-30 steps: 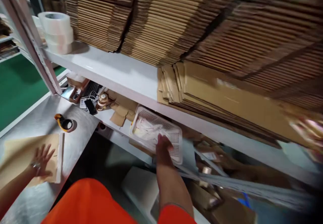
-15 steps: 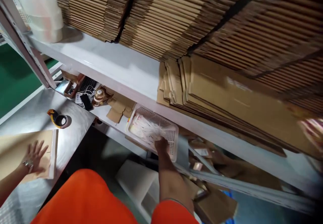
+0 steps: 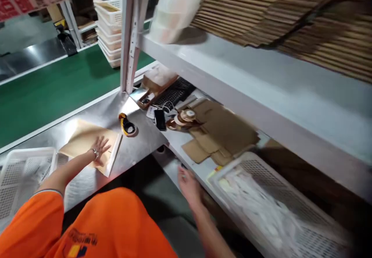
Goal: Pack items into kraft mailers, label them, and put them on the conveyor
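Note:
My left hand [image 3: 101, 148] lies with spread fingers on a flat tan cardboard mailer [image 3: 84, 134] on the metal table [image 3: 148, 141]. Just beyond the mailer is a yellow and black tape dispenser [image 3: 127, 126]. My right hand [image 3: 188, 184] is in the air by the front edge of the white shelf, left of a white plastic basket [image 3: 250, 159] of clear plastic packets [image 3: 258, 207]. Its fingers are curled together; whatever they may hold is hidden and blurred.
Flattened cardboard [image 3: 223, 126], brown tape rolls [image 3: 186, 116], a phone [image 3: 160, 120] and a keyboard [image 3: 177, 91] lie on the lower shelf. Above it, an upper shelf [image 3: 247, 68] bears clear tape rolls [image 3: 177, 9] and stacked cartons [image 3: 247, 13]. A green conveyor [image 3: 58, 85] runs behind the table.
My right hand has come out of the basket and moved left toward the table. The view has swung left. My left hand stays on the mailer.

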`<move>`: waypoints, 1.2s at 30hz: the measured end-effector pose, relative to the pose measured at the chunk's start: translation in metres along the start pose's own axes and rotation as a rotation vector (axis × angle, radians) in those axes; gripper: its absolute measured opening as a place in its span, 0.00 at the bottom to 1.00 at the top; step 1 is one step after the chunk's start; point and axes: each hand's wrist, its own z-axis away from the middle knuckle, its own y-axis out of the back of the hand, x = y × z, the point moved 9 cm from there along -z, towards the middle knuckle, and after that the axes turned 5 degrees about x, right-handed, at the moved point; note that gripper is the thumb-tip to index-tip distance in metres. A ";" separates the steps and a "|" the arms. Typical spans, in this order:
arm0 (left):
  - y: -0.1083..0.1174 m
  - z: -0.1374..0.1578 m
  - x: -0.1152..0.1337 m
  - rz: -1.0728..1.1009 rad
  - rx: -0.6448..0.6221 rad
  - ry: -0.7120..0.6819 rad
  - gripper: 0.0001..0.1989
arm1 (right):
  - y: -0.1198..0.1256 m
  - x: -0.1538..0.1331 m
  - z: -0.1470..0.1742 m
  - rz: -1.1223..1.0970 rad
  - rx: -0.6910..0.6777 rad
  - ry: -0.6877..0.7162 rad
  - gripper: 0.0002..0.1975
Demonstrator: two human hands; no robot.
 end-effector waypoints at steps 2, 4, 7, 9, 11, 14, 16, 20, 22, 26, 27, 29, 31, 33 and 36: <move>-0.010 -0.005 -0.004 0.023 -0.019 0.015 0.62 | -0.094 -0.072 0.040 -0.068 -0.257 0.173 0.22; -0.020 -0.009 -0.007 0.054 -0.015 0.013 0.64 | -0.175 -0.139 0.084 -0.017 -0.514 0.337 0.25; -0.032 -0.016 -0.007 0.083 0.017 -0.013 0.68 | -0.252 -0.209 0.126 0.097 -0.704 0.495 0.40; -0.042 -0.020 -0.009 0.098 0.029 -0.020 0.69 | -0.279 -0.236 0.137 0.138 -0.745 0.551 0.49; -0.049 -0.024 -0.009 0.140 0.053 -0.026 0.68 | -0.293 -0.248 0.136 0.171 -0.751 0.576 0.53; -0.052 -0.027 -0.009 0.206 0.113 -0.050 0.65 | -0.301 -0.253 0.125 0.215 -0.759 0.618 0.58; -0.052 -0.028 -0.009 0.215 0.121 -0.054 0.64 | -0.304 -0.254 0.114 0.247 -0.776 0.653 0.59; -0.053 -0.022 -0.001 0.164 0.088 -0.106 0.65 | -0.314 -0.257 0.084 0.365 -0.865 0.687 0.57; -0.059 -0.013 0.007 0.133 0.063 -0.123 0.64 | -0.318 -0.262 0.067 0.408 -0.895 0.697 0.55; -0.086 0.022 0.030 0.186 0.055 -0.081 0.56 | -0.326 -0.269 0.041 0.457 -0.927 0.698 0.59; -0.095 0.034 0.038 0.209 0.061 -0.074 0.54 | -0.328 -0.270 0.037 0.470 -0.937 0.690 0.62; -0.112 0.058 0.052 0.253 0.084 -0.051 0.48 | -0.332 -0.270 0.031 0.505 -0.950 0.659 0.66; -0.125 0.081 0.061 0.301 0.129 -0.002 0.44 | -0.334 -0.270 0.029 0.532 -0.951 0.632 0.68; -0.130 0.100 0.069 0.332 0.170 0.039 0.41 | -0.334 -0.271 0.031 0.554 -0.955 0.632 0.69; -0.128 0.120 0.082 0.319 0.148 0.025 0.40 | -0.334 -0.267 0.032 0.570 -0.932 0.655 0.70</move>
